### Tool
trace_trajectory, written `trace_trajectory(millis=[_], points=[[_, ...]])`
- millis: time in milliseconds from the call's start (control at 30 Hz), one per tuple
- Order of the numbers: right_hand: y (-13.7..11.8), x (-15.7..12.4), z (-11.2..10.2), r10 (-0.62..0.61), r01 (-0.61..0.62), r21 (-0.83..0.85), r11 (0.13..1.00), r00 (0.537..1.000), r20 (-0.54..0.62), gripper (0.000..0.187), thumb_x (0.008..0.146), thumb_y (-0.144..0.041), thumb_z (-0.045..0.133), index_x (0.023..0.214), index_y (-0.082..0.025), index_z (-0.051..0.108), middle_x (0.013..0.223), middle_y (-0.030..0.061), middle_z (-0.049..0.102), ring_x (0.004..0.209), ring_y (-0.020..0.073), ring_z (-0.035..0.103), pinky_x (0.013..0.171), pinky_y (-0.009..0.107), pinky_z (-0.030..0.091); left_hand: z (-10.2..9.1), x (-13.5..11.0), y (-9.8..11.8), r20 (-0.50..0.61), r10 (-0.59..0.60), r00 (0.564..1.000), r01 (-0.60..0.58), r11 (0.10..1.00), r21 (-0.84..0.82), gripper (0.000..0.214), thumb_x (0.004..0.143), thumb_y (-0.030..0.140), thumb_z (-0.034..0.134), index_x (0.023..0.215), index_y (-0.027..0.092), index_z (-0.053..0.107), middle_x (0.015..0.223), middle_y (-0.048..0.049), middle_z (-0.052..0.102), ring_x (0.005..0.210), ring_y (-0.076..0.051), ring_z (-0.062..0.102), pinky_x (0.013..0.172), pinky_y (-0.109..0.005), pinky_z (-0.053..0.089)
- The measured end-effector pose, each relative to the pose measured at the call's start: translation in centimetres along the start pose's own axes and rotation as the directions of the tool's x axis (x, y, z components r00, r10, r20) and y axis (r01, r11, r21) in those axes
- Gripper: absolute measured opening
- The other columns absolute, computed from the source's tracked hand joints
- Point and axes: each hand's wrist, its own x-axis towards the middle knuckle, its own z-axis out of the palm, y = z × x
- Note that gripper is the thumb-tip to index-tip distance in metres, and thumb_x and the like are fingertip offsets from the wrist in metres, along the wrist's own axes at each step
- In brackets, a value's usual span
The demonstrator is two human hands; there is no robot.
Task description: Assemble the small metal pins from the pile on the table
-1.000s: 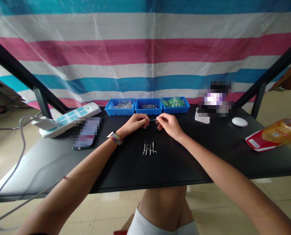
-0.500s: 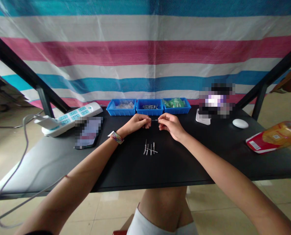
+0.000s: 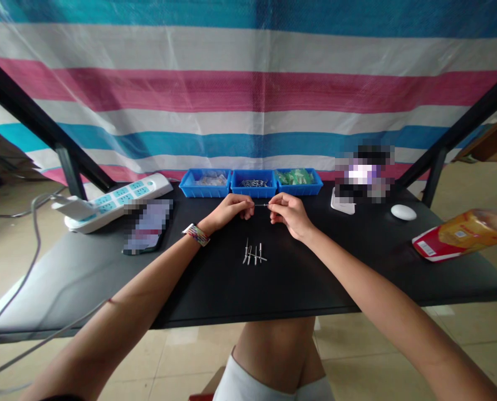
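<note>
My left hand (image 3: 232, 211) and my right hand (image 3: 290, 214) pinch the two ends of one thin silver blind rivet (image 3: 261, 205). It lies level between my fingertips, a little above the black table, and its ends are hidden in the fingers. Nearer to me, several more blind rivets (image 3: 255, 256) lie in a loose group, some crossing each other. Just behind my hands stand three blue bins in a row. The middle bin (image 3: 254, 192) holds many silver metal pieces.
Clear plastic bags fill the left bin (image 3: 204, 192); green packets fill the right bin (image 3: 300, 189). Leftward on the table (image 3: 215, 301) are a power strip (image 3: 123, 200) and a phone (image 3: 148, 225). A white oval object (image 3: 403, 212) and a drink bottle (image 3: 461, 234) lie at right.
The view has shifted slightly, so everything sits a little differently in the picture. Both hands keep their pinch on the blind rivet, with hardly any movement.
</note>
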Motion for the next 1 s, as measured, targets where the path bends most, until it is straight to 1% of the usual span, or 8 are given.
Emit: trace_trajectory(millis=[200,333,433,500,600,700,867,1000], points=[[-1.1,2.3,0.8,-0.128,0.13,0.01,0.991,0.983,-0.135,0.029,0.068,-0.036,0.086,0.081,-0.021,0.065,0.064,-0.0049,0.062,0.056,0.0115,0.064,0.052,0.023,0.059,0.0,0.1,-0.1,-0.003,-0.003,1.0,0.003,1.0,-0.015,0.035,0.09,0.043,0.065,0.073,0.013,0.071,0.065,-0.0045,0.068,0.06,-0.013,0.061,0.059,-0.024,0.045],[-2.2,5.3,2.0,-0.312,0.277,-0.187,0.942,0.931,-0.189,0.021,0.076,-0.037,0.078,0.085,-0.021,0.07,0.076,-0.0007,0.071,0.048,0.0093,0.06,0.045,0.022,0.052,0.0,0.2,-0.3,0.001,-0.001,1.0,0.001,1.0,-0.03,0.034,0.089,0.042,0.064,0.072,0.013,0.07,0.064,-0.0045,0.067,0.059,-0.013,0.061,0.059,-0.024,0.044],[-2.6,6.3,2.2,-0.319,0.279,-0.451,0.848,0.948,-0.014,0.015,0.079,-0.03,0.073,0.088,-0.018,0.077,0.083,0.0036,0.077,0.045,0.0097,0.058,0.043,0.022,0.046,0.0,0.2,-0.5,-0.003,-0.005,1.0,0.005,1.0,-0.031,0.034,0.089,0.042,0.064,0.072,0.013,0.069,0.064,-0.0041,0.067,0.058,-0.013,0.061,0.059,-0.023,0.044],[-2.6,5.8,2.0,-0.305,0.301,-0.581,0.756,0.948,0.093,0.011,0.079,-0.022,0.071,0.084,-0.017,0.079,0.081,0.0054,0.078,0.056,0.0139,0.065,0.052,0.024,0.049,0.0,0.2,-0.6,-0.004,-0.007,1.0,0.007,1.0,-0.029,0.034,0.089,0.042,0.064,0.072,0.013,0.069,0.063,-0.0034,0.066,0.058,-0.013,0.061,0.058,-0.023,0.043],[-2.4,3.5,1.1,-0.245,0.384,-0.618,0.686,0.922,0.301,0.011,0.079,-0.013,0.067,0.08,-0.015,0.078,0.08,0.0048,0.078,0.075,0.0175,0.071,0.069,0.026,0.052,0.0,0.3,-0.6,-0.003,-0.005,1.0,0.004,1.0,-0.026,0.034,0.087,0.042,0.066,0.071,0.013,0.069,0.062,-0.0029,0.066,0.056,-0.012,0.058,0.057,-0.023,0.043],[-2.6,0.7,0.2,-0.037,0.421,-0.59,0.69,0.834,0.551,0.011,0.08,-0.012,0.069,0.084,-0.015,0.079,0.079,0.0027,0.075,0.071,0.0141,0.065,0.068,0.024,0.047,0.0,0.2,-0.4,-0.005,-0.004,1.0,0.004,0.999,-0.041,0.032,0.085,0.041,0.067,0.07,0.013,0.069,0.065,-0.0033,0.067,0.057,-0.012,0.058,0.059,-0.023,0.044],[-3.1,-1.7,-0.8,0.188,0.455,-0.59,0.667,0.663,0.724,0.022,0.078,-0.009,0.074,0.096,-0.018,0.084,0.089,0.0019,0.072,0.064,0.0095,0.054,0.061,0.023,0.043,0.0,0.0,0.1,0.013,-0.006,1.0,0.007,0.999,-0.051,0.029,0.083,0.039,0.067,0.072,0.013,0.07,0.067,-0.0038,0.068,0.06,-0.013,0.059,0.059,-0.024,0.045],[-3.5,-1.6,-0.6,0.222,0.442,-0.6,0.667,0.65,0.727,0.014,0.077,-0.01,0.078,0.087,-0.018,0.084,0.086,0.0015,0.07,0.068,0.0103,0.056,0.064,0.023,0.044,0.0,-0.1,0.2,0.006,-0.002,1.0,0.002,0.999,-0.039,0.028,0.083,0.039,0.067,0.071,0.013,0.069,0.068,-0.0035,0.067,0.059,-0.013,0.058,0.06,-0.025,0.045]])
